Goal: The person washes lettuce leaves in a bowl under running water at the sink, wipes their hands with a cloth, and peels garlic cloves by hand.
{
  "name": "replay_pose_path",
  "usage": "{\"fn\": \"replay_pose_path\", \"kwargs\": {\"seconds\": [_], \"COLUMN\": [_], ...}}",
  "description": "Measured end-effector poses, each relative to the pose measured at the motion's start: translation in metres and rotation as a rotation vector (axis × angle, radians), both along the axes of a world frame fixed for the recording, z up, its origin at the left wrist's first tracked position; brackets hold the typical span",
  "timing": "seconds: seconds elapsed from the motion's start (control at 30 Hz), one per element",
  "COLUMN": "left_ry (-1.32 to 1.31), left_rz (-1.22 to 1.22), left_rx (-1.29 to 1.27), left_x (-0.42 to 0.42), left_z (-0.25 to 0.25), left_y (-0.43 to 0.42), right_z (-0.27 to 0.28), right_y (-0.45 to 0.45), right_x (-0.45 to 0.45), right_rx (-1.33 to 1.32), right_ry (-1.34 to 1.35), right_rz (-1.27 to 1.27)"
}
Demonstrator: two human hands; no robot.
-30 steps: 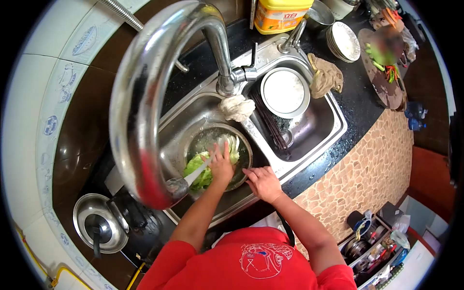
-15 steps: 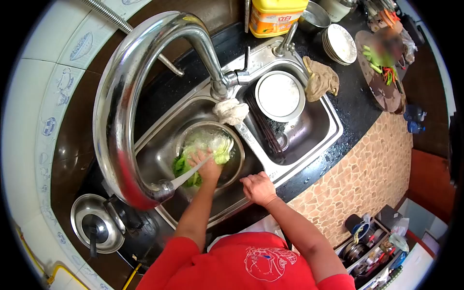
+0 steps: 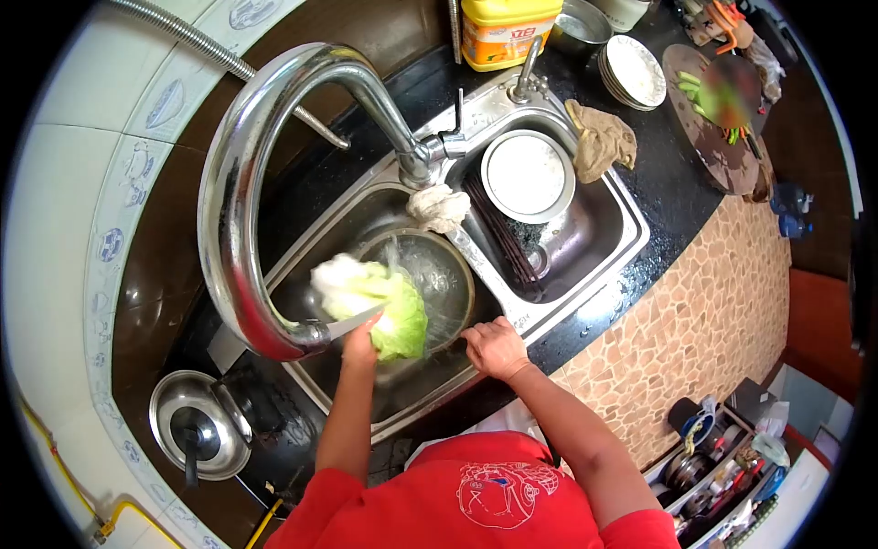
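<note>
I see the left hand (image 3: 360,342) closed around crinkled, pale-green leaves (image 3: 400,320) over the round basin (image 3: 472,291) of clear water; the right hand (image 3: 497,349) curls at its rim, but I cannot tell whether it grips. The 2nd steel sink bowl (image 3: 593,252) holds a round pan (image 3: 526,177) and dark, slender sticks (image 3: 501,226).

The faucet (image 3: 229,210) blocks the greens' (image 3: 400,320) left; room lies over the bowl (image 3: 444,274).
</note>
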State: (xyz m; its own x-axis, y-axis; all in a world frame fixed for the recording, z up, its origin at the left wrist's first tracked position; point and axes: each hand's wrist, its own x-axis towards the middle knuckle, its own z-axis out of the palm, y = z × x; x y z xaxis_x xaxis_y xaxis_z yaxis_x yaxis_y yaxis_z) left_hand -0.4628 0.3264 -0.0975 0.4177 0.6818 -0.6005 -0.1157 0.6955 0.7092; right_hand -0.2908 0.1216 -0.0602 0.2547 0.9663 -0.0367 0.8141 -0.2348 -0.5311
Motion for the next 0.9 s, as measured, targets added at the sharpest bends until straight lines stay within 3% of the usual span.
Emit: {"fn": "replay_pose_path", "kwargs": {"seconds": [0.13,0.2,0.33,0.37,0.47,0.57,0.67,0.73,0.77,0.8,0.87,0.9], "left_ry": [-0.290,-0.099,-0.098,0.006,0.088,0.104,0.094,0.042,0.056,0.068,0.073,0.109], "left_rz": [0.014,0.060,0.059,0.092,0.122,0.114,0.109,0.139,0.126,0.110,0.120,0.126], "left_rx": [-0.015,-0.149,-0.297,-0.362,-0.322,-0.314,-0.251,-0.185,-0.070,0.045,0.106,0.130], "left_x": [-0.010,-0.007,0.005,0.003,0.007,0.016,0.012,-0.001,-0.007,-0.012,-0.026,-0.032], "left_z": [-0.006,-0.041,-0.091,-0.096,-0.118,-0.095,-0.044,-0.008,0.014,0.038,0.086,0.110], "left_y": [0.007,0.013,0.010,0.006,0.000,0.002,0.002,-0.006,-0.012,-0.016,-0.022,-0.024], "right_z": [0.001,0.001,0.000,0.000,0.002,0.001,-0.001,-0.002,-0.015,-0.043,-0.073,-0.079], "right_y": [0.000,0.000,0.001,0.000,0.001,0.003,0.017,0.035,0.048,0.055,0.068,0.066], "right_x": [0.002,0.000,0.001,0.000,0.001,0.000,-0.007,-0.028,-0.030,-0.036,-0.028,-0.025], "right_rx": [0.005,0.003,0.016,0.011,0.004,0.007,-0.182,-0.477,-0.602,-0.491,-0.542,-0.487], "right_ry": [0.005,0.003,0.002,0.003,-0.007,-0.022,0.006,-0.023,0.341,0.522,0.841,1.058], "right_rz": [0.001,-0.005,-0.015,-0.017,-0.009,0.005,-0.002,-0.277,-0.448,-0.716,-1.056,-1.104]}}
